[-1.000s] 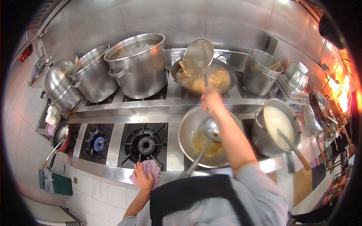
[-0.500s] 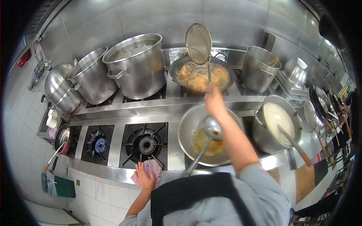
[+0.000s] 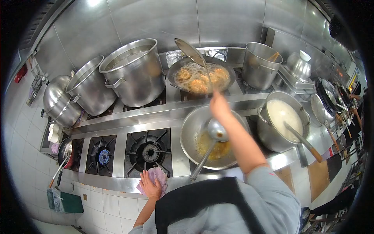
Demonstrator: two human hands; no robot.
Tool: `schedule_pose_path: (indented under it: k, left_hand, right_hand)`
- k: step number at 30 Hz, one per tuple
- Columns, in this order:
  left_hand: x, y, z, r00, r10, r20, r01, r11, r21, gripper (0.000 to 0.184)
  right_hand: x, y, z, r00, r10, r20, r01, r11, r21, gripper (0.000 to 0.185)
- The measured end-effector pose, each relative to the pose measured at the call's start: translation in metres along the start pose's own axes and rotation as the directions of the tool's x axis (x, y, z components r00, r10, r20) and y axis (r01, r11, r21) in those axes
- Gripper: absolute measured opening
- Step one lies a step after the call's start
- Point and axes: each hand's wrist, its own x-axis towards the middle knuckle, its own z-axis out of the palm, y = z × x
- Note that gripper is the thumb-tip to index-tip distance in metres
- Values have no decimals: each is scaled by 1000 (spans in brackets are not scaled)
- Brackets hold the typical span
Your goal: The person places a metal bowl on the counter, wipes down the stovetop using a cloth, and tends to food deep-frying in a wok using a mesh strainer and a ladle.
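My right hand point(image 3: 220, 106) is closed round the thin handle of a mesh strainer point(image 3: 189, 51). The strainer's head is tilted above the back wok point(image 3: 171, 80), where golden pieces of food point(image 3: 199, 82) bubble in oil. Below my right forearm sits a large steel wok point(image 3: 190, 128) with yellowish liquid, and a ladle point(image 3: 208, 156) rests in it. My left hand point(image 3: 150, 185) lies flat with its fingers stretched on a pink cloth point(image 3: 161, 177) at the stove's front edge.
Tall steel pots point(image 3: 136, 80) line the back left. A steel pot point(image 3: 259, 68) stands back right. Nearer, a pot of whitish liquid point(image 3: 286, 117) holds a wooden-handled utensil point(image 3: 307, 148). One left burner point(image 3: 104, 156) shows a blue flame. A small pan point(image 3: 65, 154) stands far left.
The strainer's head has swung lower and to the left, turning more edge-on over the back wok. The camera view has shifted slightly. My left hand stays on the cloth.
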Motion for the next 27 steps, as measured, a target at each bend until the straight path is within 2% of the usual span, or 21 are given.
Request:
schedule_pose_path:
  k: [3, 5, 7, 8, 10, 11, 15, 17, 19, 21, 22, 27]
  left_hand:
    - [0, 4, -2, 1000, -8, -16, 8, 999, -39, 62]
    - [0, 2, -4, 1000, -7, -11, 7, 1000, -28, 62]
    - [1, 7, -11, 999, 2, -38, -2, 1000, -2, 59]
    - [1, 7, -13, 1000, -15, -24, 15, 1000, -2, 59]
    - [3, 8, -12, 1000, -22, 3, 22, 1000, -18, 59]
    - [2, 7, -11, 1000, -20, -10, 20, 1000, -13, 59]
    - [0, 9, -10, 999, -25, -20, 25, 999, -46, 62]
    - [-1, 5, -4, 999, 5, -46, -7, 999, -49, 62]
    - [0, 8, -10, 1000, -3, -25, 2, 999, -45, 61]
    - [-1, 7, -8, 1000, -1, -21, 1, 999, -41, 59]
    - [-1, 4, -3, 999, 6, -37, -7, 999, -32, 59]
    - [0, 4, -2, 999, 7, -37, -8, 1000, -21, 58]
  right_hand:
    - [9, 16, -20, 998, -37, -52, 36, 999, -13, 43]
    - [6, 24, -32, 993, -91, -70, 96, 993, 72, 43]
    - [18, 45, -28, 1000, -17, -17, 21, 964, 265, 46]
    - [10, 24, -35, 1000, -29, -2, 29, 964, 263, 46]
    - [-11, -11, -59, 948, 214, 235, -309, 791, 528, 50]
    - [-17, -23, -56, 948, 212, 239, -317, 728, 608, 52]
    - [-15, -39, -14, 951, 190, 245, -298, 778, 553, 52]
    - [-19, -44, 11, 977, 142, 160, -208, 806, 555, 51]
    - [-24, -57, 22, 943, 194, 271, -323, 730, 602, 49]
    - [-32, -74, 26, 938, 239, 251, -340, 775, 533, 48]
    - [-13, -41, 64, 981, 121, 153, -177, 880, 441, 48]
    - [-28, -58, 58, 972, 156, 174, -221, 857, 466, 47]
